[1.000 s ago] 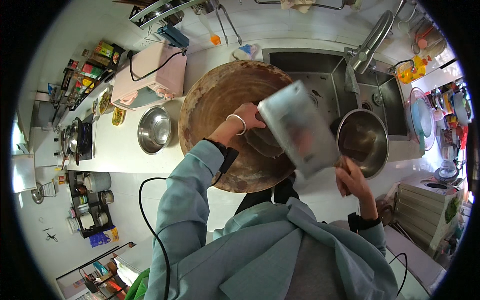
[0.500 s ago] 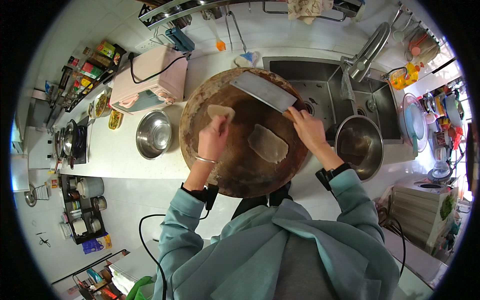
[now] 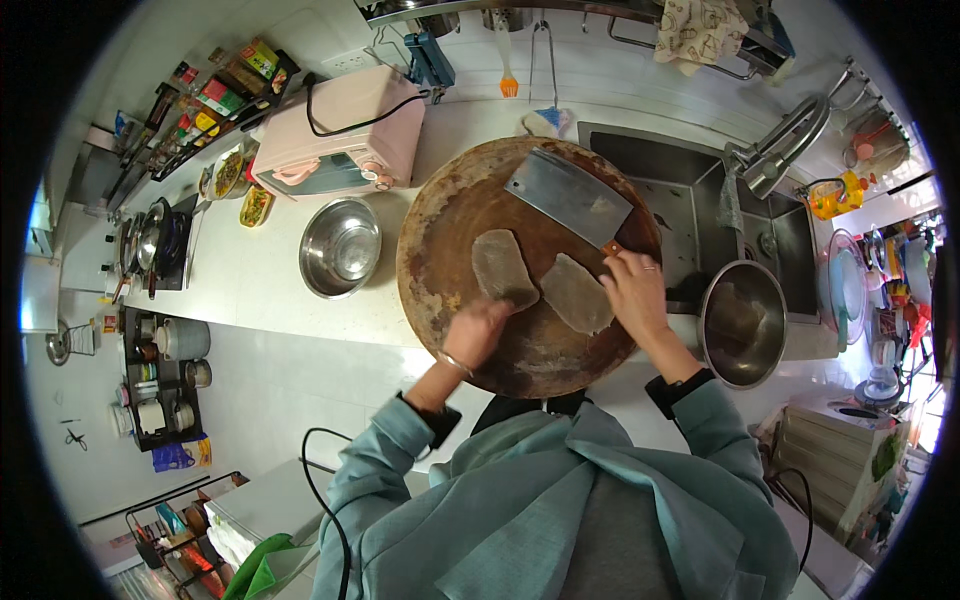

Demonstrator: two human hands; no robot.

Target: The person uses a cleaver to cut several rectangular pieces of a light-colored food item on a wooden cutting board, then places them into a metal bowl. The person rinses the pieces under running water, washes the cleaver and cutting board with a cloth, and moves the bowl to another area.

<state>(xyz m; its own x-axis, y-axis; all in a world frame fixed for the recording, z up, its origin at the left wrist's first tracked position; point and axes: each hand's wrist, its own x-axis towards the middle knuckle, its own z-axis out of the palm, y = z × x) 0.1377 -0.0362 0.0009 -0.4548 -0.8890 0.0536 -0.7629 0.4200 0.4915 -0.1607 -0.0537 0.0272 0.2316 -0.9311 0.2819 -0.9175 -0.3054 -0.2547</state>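
Observation:
Two thin, translucent greyish pieces lie on a round wooden chopping board; I cannot make out what they are. My left hand point(image 3: 474, 332) is slightly blurred, its closed fingers at the near edge of the left piece point(image 3: 503, 268). The right piece point(image 3: 576, 293) lies beside it, close to my right hand point(image 3: 638, 292). A broad cleaver point(image 3: 570, 198) rests across the far right of the chopping board point(image 3: 440, 215). My right hand closes over its wooden handle, leaving only a short part beside the blade visible.
Left of the board stands a steel bowl point(image 3: 341, 248), with a pink toaster oven point(image 3: 345, 130) behind it. A double sink point(image 3: 660, 160) with a tap point(image 3: 775, 165) is at the right. Another steel bowl point(image 3: 743, 368) sits at the sink's near edge.
My left hand has lowered the left piece from above the board onto it, next to the other piece. The cleaver's blade is tilted differently. The whole view has shifted.

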